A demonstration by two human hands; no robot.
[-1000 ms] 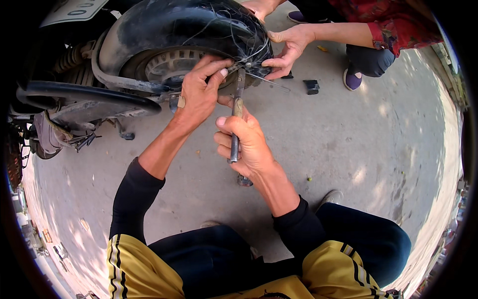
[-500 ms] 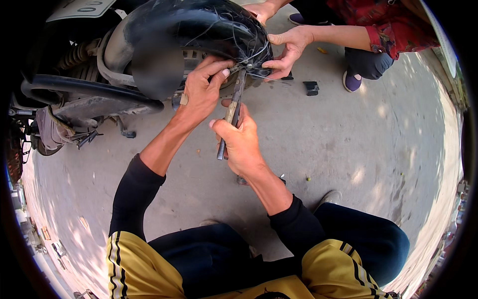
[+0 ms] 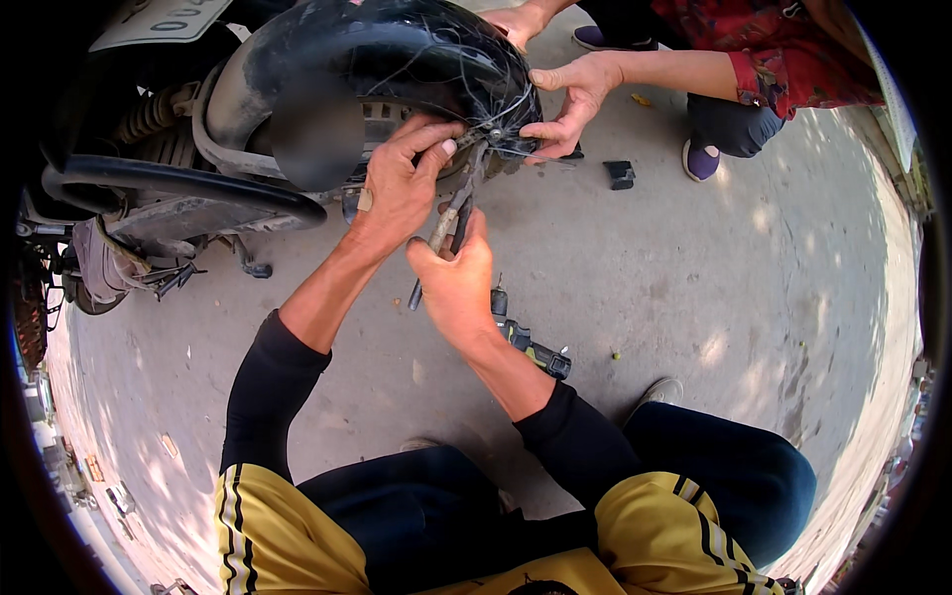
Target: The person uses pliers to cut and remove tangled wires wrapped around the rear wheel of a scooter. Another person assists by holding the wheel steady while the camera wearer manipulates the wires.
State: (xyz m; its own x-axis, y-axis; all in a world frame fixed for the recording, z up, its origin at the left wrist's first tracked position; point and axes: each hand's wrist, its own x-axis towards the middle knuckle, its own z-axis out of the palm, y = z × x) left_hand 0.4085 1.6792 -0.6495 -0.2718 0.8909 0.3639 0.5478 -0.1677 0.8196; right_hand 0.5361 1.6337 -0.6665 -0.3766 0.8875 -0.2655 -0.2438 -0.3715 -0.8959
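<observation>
A black, scuffed motorcycle fender [image 3: 397,50] curves across the top, with thin wire [image 3: 511,104] wound round its right end. My right hand [image 3: 458,288] is closed round the handles of worn metal pliers [image 3: 464,198], whose jaws meet the twisted wire at the fender's lower edge. Beside the jaws, my left hand [image 3: 402,178] has thumb and fingers pinched at that edge; what lies between them is hidden. Another person's hand [image 3: 585,94] presses the fender's right end, and that person's other hand [image 3: 516,22] rests on its far side.
A green and black cordless drill [image 3: 531,342] lies on the concrete, partly behind my right forearm. A small black block [image 3: 620,176] is near the other person's shoe [image 3: 700,162]. The motorcycle's black tubular bar [image 3: 188,183] juts out left of my hands.
My right hand has swung left and slightly down with the pliers, tilting their handles left. More of the drill shows. My left hand and the other person's hands stay nearly in place.
</observation>
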